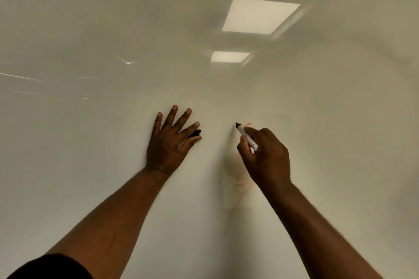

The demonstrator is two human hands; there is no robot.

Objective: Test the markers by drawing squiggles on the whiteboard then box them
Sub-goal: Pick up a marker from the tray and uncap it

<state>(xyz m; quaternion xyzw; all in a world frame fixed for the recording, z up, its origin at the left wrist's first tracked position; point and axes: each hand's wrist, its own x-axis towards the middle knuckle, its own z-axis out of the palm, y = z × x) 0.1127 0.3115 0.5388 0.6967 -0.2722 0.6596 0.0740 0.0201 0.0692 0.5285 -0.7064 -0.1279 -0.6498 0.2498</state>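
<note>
White and glossy, the large whiteboard point(95, 161) fills the head view, the only view, and mirrors two rectangular ceiling lights point(260, 16) in its upper part. The left hand point(169, 142) lies flat against the board with its fingers straight and spread, while its thumb pinches a black plastic cap point(195, 133) against the side of the index finger. A pale sliver shows behind the cap, so it cannot be told whether this is a loose cap or the end of a second pen. The right hand point(265, 156) grips a white-barrelled marker point(248, 138) in a writing hold, fingers and thumb curled round the barrel, the dark tip pointing up and left at or just off the board; contact cannot be confirmed. A faint orange-red squiggle point(243, 182) runs on the board from beside the tip down past the wrist, partly hidden by the hand. No box for the markers is in view. A dark sleeve point(49, 267) shows at the lower left corner. Judged from this, the squiggle test of one marker is under way and the boxing step is not yet begun. The marker is probably light, rigid and smooth, best taken at mid-barrel near the tip for control; the small cap is easily dropped and wants a firm pinch.
</note>
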